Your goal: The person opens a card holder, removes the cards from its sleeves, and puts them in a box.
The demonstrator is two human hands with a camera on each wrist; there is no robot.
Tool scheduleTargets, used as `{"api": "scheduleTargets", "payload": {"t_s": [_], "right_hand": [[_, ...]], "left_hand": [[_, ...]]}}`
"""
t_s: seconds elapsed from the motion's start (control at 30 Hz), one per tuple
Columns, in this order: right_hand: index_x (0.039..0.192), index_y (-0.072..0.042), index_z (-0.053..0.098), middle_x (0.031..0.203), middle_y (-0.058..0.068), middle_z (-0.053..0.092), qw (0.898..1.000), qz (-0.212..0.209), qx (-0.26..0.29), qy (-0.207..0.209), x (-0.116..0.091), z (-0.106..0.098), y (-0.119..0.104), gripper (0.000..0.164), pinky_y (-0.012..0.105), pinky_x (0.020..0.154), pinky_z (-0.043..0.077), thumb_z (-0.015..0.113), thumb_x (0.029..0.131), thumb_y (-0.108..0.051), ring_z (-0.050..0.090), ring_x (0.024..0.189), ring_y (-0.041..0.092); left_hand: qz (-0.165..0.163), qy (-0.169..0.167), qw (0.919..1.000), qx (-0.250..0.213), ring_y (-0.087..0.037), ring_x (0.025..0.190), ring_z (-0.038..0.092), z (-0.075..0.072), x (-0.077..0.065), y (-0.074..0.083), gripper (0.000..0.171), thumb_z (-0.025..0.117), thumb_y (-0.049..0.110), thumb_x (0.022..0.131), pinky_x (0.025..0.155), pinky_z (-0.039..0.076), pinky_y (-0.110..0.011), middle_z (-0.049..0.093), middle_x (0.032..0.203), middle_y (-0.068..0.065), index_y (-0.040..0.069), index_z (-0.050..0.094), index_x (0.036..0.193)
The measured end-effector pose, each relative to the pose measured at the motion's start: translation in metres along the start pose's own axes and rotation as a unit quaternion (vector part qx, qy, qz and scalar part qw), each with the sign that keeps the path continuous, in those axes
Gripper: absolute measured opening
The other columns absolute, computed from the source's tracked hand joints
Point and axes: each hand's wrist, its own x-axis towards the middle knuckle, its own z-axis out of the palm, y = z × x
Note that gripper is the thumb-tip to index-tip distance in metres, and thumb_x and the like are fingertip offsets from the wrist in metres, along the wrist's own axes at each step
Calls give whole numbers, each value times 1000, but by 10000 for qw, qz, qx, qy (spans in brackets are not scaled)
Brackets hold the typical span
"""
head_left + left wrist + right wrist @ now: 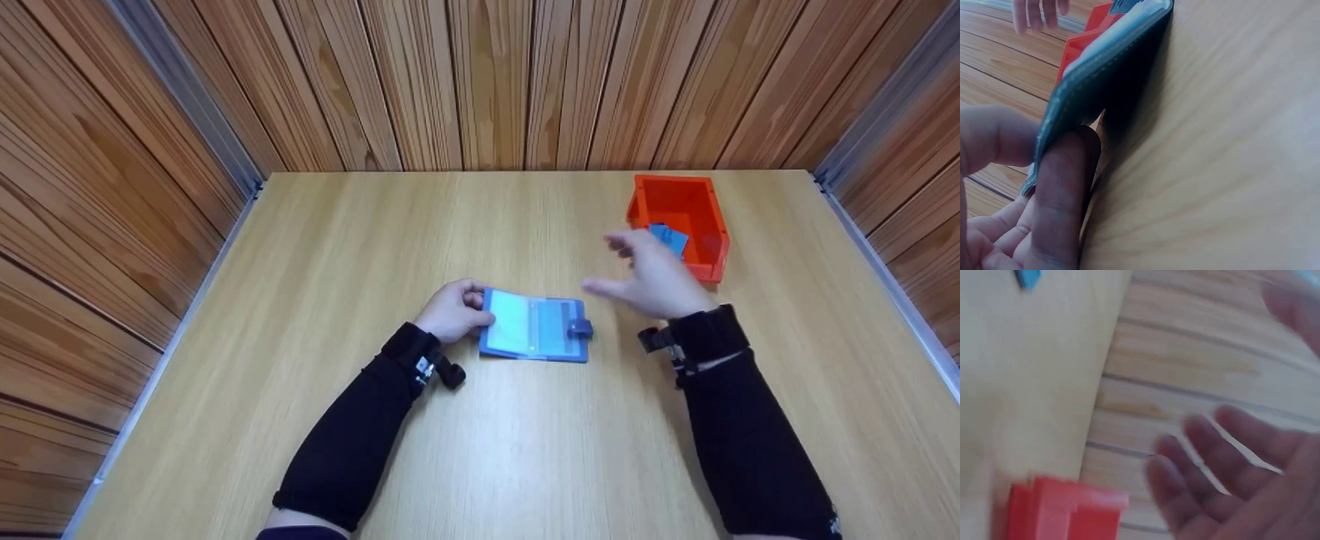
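Observation:
A blue card holder (556,328) lies spread open on the table, showing clear sleeves and a snap tab on its right side. My left hand (452,311) pinches its left edge, thumb on top and fingers beneath. In the left wrist view the stitched cover (1072,90) is tilted up off the table between thumb and fingers. My right hand (651,276) is in the air between the holder and the orange bin (718,255), fingers spread and holding nothing. Blue cards (670,238) lie inside the bin, partly hidden by that hand.
The bin stands at the back right of the wooden table (360,247). Wood-panelled walls (487,90) rise behind and on both sides, with metal strips along the corners and table edges.

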Motion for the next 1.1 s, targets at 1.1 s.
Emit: {"api": "scheduleTargets", "payload": {"t_s": [1.1], "right_hand": [[139,-8,50,133,12,47,9748,53,-1581,-1572,0,74,-17,101,48,105,45,91,58,-53,43,118,28]], "left_hand": [[-149,-101,9995,-244,-18,83,64,0,-1,1,51,71,-4,81,69,62,-33,59,90,-3,2,54,129]]}}
